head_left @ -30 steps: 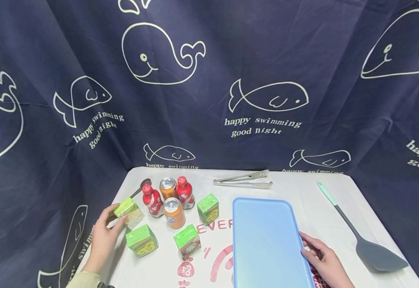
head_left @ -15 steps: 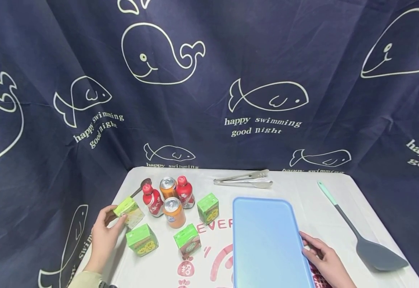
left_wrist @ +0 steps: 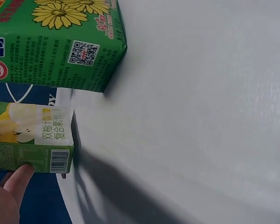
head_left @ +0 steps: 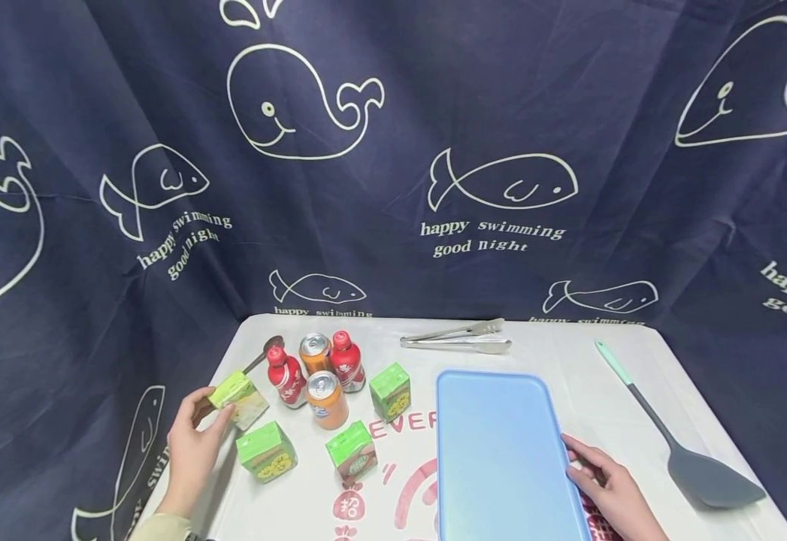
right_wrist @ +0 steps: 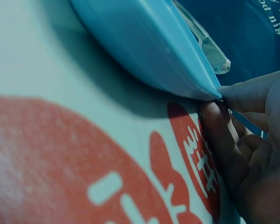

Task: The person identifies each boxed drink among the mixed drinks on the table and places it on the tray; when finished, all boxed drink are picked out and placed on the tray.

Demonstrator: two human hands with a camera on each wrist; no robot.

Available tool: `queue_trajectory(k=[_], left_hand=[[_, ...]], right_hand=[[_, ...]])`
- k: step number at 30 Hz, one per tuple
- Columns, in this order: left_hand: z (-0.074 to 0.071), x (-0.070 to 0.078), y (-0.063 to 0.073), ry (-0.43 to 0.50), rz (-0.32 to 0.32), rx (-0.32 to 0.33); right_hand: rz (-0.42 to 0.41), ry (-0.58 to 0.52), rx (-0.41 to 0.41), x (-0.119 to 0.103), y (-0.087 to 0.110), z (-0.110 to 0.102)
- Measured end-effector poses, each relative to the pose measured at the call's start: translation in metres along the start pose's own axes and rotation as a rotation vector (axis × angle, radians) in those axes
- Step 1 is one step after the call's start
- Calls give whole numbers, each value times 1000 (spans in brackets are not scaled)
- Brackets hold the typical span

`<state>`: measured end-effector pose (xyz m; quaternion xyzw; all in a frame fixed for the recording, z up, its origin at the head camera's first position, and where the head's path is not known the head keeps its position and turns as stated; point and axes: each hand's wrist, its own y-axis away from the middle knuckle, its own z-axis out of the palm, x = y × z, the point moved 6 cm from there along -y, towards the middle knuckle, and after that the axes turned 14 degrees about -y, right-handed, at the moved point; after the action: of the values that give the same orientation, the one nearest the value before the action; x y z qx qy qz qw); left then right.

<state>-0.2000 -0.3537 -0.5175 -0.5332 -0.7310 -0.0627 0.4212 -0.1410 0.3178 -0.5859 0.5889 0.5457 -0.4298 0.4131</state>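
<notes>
At the table's left side, my left hand (head_left: pixel 193 443) holds a yellow-green juice box (head_left: pixel 240 402) between thumb and fingers. In the left wrist view, the juice box (left_wrist: pixel 30 135) shows its fruit print and barcode, with its base close to the white tabletop. A green drink carton with yellow flowers (head_left: pixel 267 451) stands just in front of it. My right hand (head_left: pixel 612 488) pinches the right rim of a blue tray (head_left: pixel 508 451). The right wrist view shows thumb and finger (right_wrist: pixel 247 95) at the edge of this tray (right_wrist: pixel 144 46), the other fingers curled below.
Two red bottles (head_left: pixel 286 379) and two orange cans (head_left: pixel 328 402) cluster behind the cartons. More green cartons (head_left: pixel 352 454) stand toward the middle. A dark ladle (head_left: pixel 273 344) lies back left, metal tongs (head_left: pixel 457 342) at the back, a grey spatula (head_left: pixel 711 477) at right.
My left hand has shifted the juice box slightly to the left. The right hand and the blue tray have stayed in place.
</notes>
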Motion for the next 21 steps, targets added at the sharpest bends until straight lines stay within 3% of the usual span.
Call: queue_trajectory(k=[8, 15, 21], left_hand=[[-6, 3, 1, 2, 22, 23], [-14, 15, 4, 33, 34, 28], [-24, 27, 6, 47, 22, 37]], right_hand=[[-36, 24, 11, 0, 0, -1], [21, 23, 4, 1, 0, -1], [21, 15, 7, 2, 0, -1]])
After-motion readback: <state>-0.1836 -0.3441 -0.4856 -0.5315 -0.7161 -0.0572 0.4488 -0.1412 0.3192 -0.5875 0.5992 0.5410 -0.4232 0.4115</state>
